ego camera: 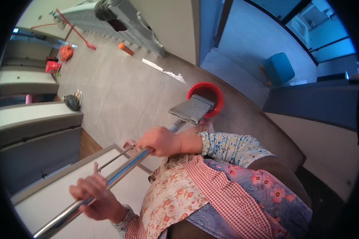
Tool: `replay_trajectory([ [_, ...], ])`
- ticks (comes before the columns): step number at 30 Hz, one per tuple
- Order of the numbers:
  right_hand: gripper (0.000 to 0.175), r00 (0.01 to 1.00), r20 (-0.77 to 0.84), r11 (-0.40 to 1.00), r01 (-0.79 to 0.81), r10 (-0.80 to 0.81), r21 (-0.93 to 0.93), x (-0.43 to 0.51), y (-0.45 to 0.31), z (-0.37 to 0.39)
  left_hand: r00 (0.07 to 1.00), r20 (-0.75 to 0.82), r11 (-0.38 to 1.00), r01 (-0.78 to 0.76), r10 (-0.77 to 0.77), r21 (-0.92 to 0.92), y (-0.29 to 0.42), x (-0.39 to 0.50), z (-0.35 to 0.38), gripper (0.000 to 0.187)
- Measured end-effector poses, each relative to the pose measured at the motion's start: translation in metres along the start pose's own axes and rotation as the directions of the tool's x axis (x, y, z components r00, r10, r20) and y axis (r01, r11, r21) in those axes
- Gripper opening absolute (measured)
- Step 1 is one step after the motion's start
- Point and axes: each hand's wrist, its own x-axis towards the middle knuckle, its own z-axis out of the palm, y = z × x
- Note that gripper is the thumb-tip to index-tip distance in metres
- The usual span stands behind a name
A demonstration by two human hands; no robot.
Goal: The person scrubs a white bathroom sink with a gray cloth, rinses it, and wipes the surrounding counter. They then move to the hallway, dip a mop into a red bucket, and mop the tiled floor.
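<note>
A metal mop pole (128,165) runs slantwise from the lower left up to a flat mop head covered with grey cloth (190,109). My right hand (161,141) grips the pole near the head. Lower down, my left hand (95,194) is around the same pole, its fingers slightly blurred. The mop head overlaps the rim of a red bucket (220,103) on the tiled floor; whether they touch cannot be told. Dark contents show inside the bucket. A floral apron with red checked trim covers my front, and patterned sleeves cover my forearms.
A grey railing (119,33) with cloths over it stands at the upper left. An orange cylinder (126,49), a red-handled tool (74,30), an orange bag (66,53) and footwear (77,95) lie farther off. A blue stool (278,68) stands beyond the doorway. White cabinetry (65,197) borders the lower left.
</note>
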Motion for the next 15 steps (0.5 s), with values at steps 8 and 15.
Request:
replay_trajectory([
  [8, 0.012, 0.954, -0.084, 0.916, -0.301, 0.289, -0.265, -0.095, 0.117, -0.039, 0.982, 0.173, 0.991, -0.053, 0.074, -0.119, 0.009, 0.024, 0.008, 0.038],
  [15, 0.020, 0.945, -0.145, 0.918, -0.321, 0.294, -0.235, -0.112, 0.128, -0.040, 0.990, 0.140, 0.988, 0.038, -0.016, -0.150, -0.008, 0.032, 0.051, 0.032],
])
